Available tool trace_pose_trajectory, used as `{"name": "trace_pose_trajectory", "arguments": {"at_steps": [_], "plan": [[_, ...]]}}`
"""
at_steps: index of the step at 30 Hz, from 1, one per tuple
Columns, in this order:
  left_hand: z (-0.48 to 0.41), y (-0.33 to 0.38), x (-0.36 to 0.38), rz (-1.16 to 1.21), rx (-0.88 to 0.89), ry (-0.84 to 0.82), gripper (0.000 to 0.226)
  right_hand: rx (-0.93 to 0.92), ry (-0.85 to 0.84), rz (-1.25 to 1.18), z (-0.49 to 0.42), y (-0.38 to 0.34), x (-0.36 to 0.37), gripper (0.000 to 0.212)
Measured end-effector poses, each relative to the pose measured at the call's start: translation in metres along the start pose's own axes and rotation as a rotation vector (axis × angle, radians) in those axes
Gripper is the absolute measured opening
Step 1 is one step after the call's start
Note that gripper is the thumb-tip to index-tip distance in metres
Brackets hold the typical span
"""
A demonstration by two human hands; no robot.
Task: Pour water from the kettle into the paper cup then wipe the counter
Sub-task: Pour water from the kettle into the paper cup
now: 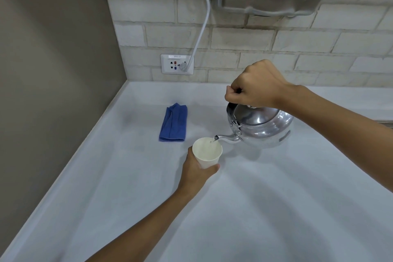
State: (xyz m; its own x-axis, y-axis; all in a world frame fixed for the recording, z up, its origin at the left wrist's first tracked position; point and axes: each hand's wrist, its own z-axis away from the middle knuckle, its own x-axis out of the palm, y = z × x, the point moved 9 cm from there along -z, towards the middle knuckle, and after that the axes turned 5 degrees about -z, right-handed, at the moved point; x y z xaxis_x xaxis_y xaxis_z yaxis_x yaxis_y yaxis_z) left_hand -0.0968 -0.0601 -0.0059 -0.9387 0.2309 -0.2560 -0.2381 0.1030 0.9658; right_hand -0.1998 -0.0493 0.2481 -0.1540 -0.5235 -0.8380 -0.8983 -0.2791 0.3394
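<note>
Right hand (256, 85): fist closed around the top handle of the metal kettle (261, 126), knuckles up, forearm entering from the right edge. The kettle hangs directly beneath this grip, tipped toward the person's left; whether its base clears the counter cannot be told.

Spout (226, 138): below and left of the right-hand grip, its tip over the far rim of the cup. A thin trickle appears at the tip; water level inside the cup unclear.

Left hand (196, 169): fingers wrapped around the lower wall of the white paper cup (207, 152), thumb on the near-right side. The cup stands upright in this grip, mouth open, just left of the kettle body.

Folded blue cloth (173, 122): lying flat on the counter, beyond and left of the cup grip, apart from both hands.

White counter (276, 208): under everything listed.

Wall socket (177, 64): on the brick-pattern wall beyond the cloth, with a white cable (203, 27) plugged in and running up.
</note>
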Motion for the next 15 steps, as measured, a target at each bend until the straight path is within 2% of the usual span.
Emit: {"name": "trace_pose_trajectory", "arguments": {"at_steps": [15], "plan": [[0.0009,0.0022,-0.0002,-0.01,0.003,0.001,0.066,-0.059,-0.005,0.043,-0.0028,-0.005,-0.0038,0.035]]}}
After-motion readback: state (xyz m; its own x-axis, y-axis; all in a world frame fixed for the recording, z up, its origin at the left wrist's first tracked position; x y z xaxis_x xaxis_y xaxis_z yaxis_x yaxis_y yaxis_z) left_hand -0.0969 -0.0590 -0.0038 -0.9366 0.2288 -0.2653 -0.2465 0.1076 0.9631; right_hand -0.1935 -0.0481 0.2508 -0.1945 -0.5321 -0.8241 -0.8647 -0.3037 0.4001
